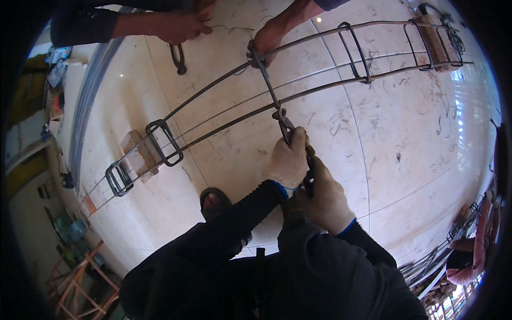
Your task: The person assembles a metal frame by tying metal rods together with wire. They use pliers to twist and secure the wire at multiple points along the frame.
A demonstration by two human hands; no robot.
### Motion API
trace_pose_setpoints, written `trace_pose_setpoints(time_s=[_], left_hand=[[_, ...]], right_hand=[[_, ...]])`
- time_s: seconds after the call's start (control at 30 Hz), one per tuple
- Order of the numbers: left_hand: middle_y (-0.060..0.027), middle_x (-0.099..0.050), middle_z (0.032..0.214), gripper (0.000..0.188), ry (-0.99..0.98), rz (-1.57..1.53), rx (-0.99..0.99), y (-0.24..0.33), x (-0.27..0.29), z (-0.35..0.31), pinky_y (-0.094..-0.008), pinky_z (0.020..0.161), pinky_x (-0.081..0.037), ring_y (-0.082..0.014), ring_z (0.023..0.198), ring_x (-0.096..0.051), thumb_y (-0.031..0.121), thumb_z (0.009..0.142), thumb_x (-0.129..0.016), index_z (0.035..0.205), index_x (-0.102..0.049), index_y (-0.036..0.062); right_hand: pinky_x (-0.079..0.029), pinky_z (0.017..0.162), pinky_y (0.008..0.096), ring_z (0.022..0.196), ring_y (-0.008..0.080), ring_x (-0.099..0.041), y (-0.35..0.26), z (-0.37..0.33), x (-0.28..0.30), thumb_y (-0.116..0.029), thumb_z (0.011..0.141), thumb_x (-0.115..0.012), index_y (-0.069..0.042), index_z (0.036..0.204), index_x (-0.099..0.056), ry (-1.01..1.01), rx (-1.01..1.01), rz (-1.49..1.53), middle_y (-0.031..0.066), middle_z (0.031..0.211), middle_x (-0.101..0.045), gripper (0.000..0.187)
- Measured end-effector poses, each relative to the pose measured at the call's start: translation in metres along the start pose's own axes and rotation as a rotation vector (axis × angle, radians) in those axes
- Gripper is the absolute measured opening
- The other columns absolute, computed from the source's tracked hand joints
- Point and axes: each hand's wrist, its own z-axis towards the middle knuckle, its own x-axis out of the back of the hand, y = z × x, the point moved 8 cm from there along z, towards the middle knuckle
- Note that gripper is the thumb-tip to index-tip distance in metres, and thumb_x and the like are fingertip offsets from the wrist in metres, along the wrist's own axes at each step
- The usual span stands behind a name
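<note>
My left hand (287, 160), in a pale knit glove, is closed around one handle of a pair of pincers (286, 126). My right hand (326, 201), gloved too, is closed at the lower end of the handles. The jaws meet the near corner of a stirrup (268, 82), where it crosses a long steel bar (229, 124). Whether wire sits in the jaws is too small to tell. A co-worker's hand (268, 44) grips the stirrup's far corner. Another co-worker's hand (184, 28) holds a thin wire (230, 27).
More pincers (178, 60) are below that co-worker's hand. Bricks (140, 154) prop the bar frame at the left, and another block (438, 42) at the right. Grouped stirrups (164, 142) hang on the left bars. Long rods (98, 80) lie left; wire scraps litter the tiles.
</note>
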Motion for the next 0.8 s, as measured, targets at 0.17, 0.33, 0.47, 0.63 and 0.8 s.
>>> trace_pose_setpoints(time_s=[0.17, 0.33, 0.47, 0.63, 0.8], left_hand=[[-0.0056, -0.067, 0.084, 0.042, 0.056, 0.137, -0.052, 0.017, -0.002, -0.011, -0.0328, 0.077, -0.05, -0.0164, 0.078, -0.062, 0.042, 0.108, -0.066, 0.1, -0.071, 0.0005], [-0.0073, -0.074, 0.086, 0.039, -0.112, -0.212, 0.003, 0.01, -0.01, -0.002, -0.0341, 0.074, -0.053, -0.016, 0.076, -0.066, 0.037, 0.103, -0.073, 0.108, -0.077, -0.0014], [-0.0067, -0.073, 0.083, 0.04, -0.201, -0.134, -0.03, 0.005, -0.004, 0.005, -0.0335, 0.076, -0.055, -0.0185, 0.077, -0.069, 0.038, 0.1, -0.075, 0.107, -0.076, -0.0012], [-0.0062, -0.072, 0.079, 0.033, 0.047, -0.032, 0.017, 0.008, 0.002, -0.002, -0.0345, 0.073, -0.052, -0.0177, 0.074, -0.067, 0.032, 0.103, -0.071, 0.095, -0.073, 0.0002], [-0.0126, -0.074, 0.087, 0.039, 0.084, 0.181, -0.274, 0.019, 0.014, 0.007, -0.0396, 0.076, -0.054, -0.026, 0.082, -0.071, 0.038, 0.104, -0.071, 0.102, -0.071, -0.0015]], right_hand=[[-0.062, 0.09, 0.0455, 0.1, 0.0334, -0.078, 0.038, 0.012, -0.015, -0.023, 0.104, -0.07, 0.002, 0.152, -0.058, -0.458, -0.318, 0.356, 0.0206, 0.12, -0.077, 0.055], [-0.061, 0.084, 0.0344, 0.094, 0.0217, -0.075, 0.065, 0.0, -0.039, -0.019, 0.107, -0.067, 0.009, 0.143, -0.063, -0.551, -0.539, 1.367, 0.0157, 0.121, -0.076, 0.047], [-0.062, 0.083, 0.0399, 0.094, 0.0233, -0.074, 0.058, 0.018, -0.036, -0.018, 0.098, -0.076, 0.007, 0.142, -0.063, -0.626, -0.199, 0.825, 0.0128, 0.113, -0.077, 0.052], [-0.057, 0.096, 0.0377, 0.106, 0.0229, -0.073, 0.015, 0.014, -0.018, -0.013, 0.087, -0.086, 0.003, 0.139, -0.066, -0.215, -0.13, 0.245, 0.0139, 0.115, -0.078, 0.058], [-0.059, 0.097, 0.0374, 0.115, 0.025, -0.073, 0.08, 0.011, -0.057, -0.012, 0.09, -0.076, 0.005, 0.146, -0.062, -0.644, -0.343, 1.178, 0.0158, 0.128, -0.075, 0.061]])
